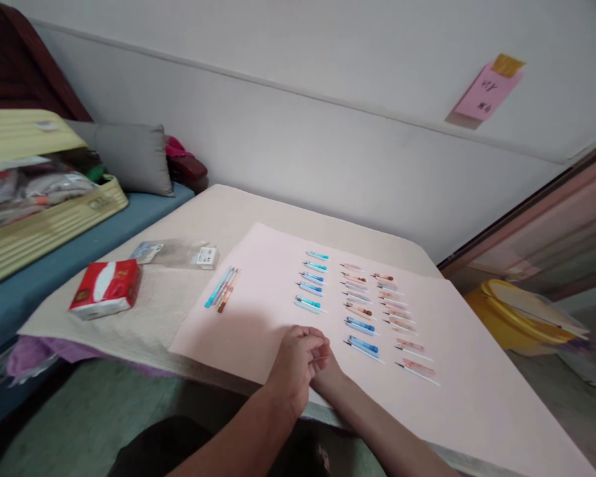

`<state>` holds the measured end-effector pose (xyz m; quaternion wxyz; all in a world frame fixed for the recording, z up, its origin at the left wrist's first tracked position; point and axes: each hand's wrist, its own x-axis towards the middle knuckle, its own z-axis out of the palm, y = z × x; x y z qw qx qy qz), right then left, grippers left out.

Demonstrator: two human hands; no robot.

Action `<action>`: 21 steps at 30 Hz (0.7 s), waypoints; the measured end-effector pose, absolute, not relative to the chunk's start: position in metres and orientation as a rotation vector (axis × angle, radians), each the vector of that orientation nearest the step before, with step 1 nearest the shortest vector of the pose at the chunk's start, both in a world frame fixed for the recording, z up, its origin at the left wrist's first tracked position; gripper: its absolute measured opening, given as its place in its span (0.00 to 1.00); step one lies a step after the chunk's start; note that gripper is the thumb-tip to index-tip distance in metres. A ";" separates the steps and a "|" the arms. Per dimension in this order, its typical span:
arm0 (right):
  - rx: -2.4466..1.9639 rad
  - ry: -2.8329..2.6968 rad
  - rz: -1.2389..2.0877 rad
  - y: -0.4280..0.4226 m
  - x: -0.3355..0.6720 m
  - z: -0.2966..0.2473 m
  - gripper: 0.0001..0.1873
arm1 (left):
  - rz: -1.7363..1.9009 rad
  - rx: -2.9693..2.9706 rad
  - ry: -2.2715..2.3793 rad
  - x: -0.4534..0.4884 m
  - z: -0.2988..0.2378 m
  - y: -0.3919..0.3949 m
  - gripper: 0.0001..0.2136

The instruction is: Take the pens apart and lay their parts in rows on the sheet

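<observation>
My left hand (296, 352) and my right hand (326, 372) are together at the near edge of a pale pink sheet (258, 331). The left one lies partly over the right, with its fingers curled. Most of the right hand's fingers are hidden, and I cannot make out whether anything sits between the palms. Right of my hands, a blue pen (361, 346) lies beside a thin white refill. Beyond it, several blue, brown and pink pens are set out in three columns, many paired with refills. To the left, a small group of pens (223, 290) lies side by side.
A red tissue pack (106, 288) and a clear plastic wrapper (176, 254) lie on the table's left. A yellow storage box (54, 232) and a grey pillow (129, 159) are farther left. A yellow bucket (506, 318) stands right of the table. The wall bounds the far side.
</observation>
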<state>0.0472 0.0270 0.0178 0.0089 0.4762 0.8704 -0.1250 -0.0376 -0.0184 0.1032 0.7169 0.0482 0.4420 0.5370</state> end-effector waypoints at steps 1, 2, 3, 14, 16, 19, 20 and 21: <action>1.436 2.730 -0.366 0.017 0.052 0.019 0.16 | 1.194 0.108 0.974 -0.040 0.105 -0.018 0.09; 1.385 2.744 -0.347 0.007 0.058 0.021 0.15 | 1.196 0.114 0.964 -0.042 0.106 -0.018 0.09; 1.347 2.753 -0.331 -0.002 0.065 0.023 0.13 | 1.202 0.121 0.952 -0.044 0.107 -0.018 0.09; 1.242 2.784 -0.159 -0.036 0.101 0.031 0.08 | 1.350 0.192 0.945 -0.089 0.105 0.002 0.08; 1.227 2.804 -0.152 -0.039 0.104 0.025 0.10 | 1.419 0.207 0.988 -0.109 0.111 0.009 0.07; 1.197 2.833 -0.165 -0.042 0.109 0.019 0.17 | 1.545 0.399 1.112 -0.139 0.122 0.020 0.08; 1.188 2.836 -0.179 -0.042 0.111 0.018 0.19 | 1.600 0.503 1.174 -0.148 0.124 0.023 0.08; 1.182 2.836 -0.195 -0.042 0.112 0.018 0.20 | 1.649 0.608 1.261 -0.158 0.124 0.026 0.09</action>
